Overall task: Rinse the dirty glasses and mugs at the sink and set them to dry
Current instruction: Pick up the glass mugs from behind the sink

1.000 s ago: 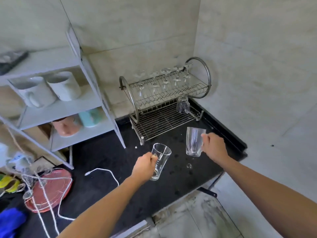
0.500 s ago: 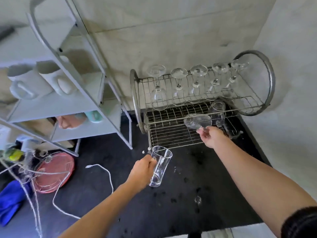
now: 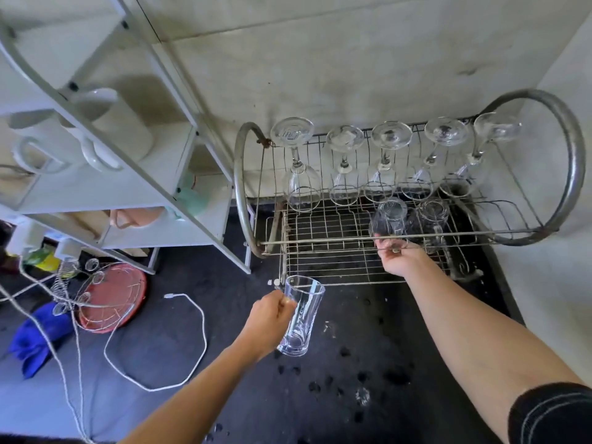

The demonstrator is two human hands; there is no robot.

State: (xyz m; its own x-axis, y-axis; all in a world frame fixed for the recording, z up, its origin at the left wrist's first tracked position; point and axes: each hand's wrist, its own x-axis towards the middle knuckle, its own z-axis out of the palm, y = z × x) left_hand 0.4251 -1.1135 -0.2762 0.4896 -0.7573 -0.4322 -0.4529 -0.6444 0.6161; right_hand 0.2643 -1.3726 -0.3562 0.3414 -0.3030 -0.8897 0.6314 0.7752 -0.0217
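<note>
— Now my right hand has brought the upturned clear glass onto the steel wire dish rack, lower tier, pinching it.
— And your left hand?
— Gripping a tall clear glass above the black counter.

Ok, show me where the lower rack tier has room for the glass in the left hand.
Free: the left half of the lower tier, between the left hoop and the upturned glass the right hand holds. Crowded: the right end, with a second glass, and the upper tier, with five stemmed glasses.
</note>
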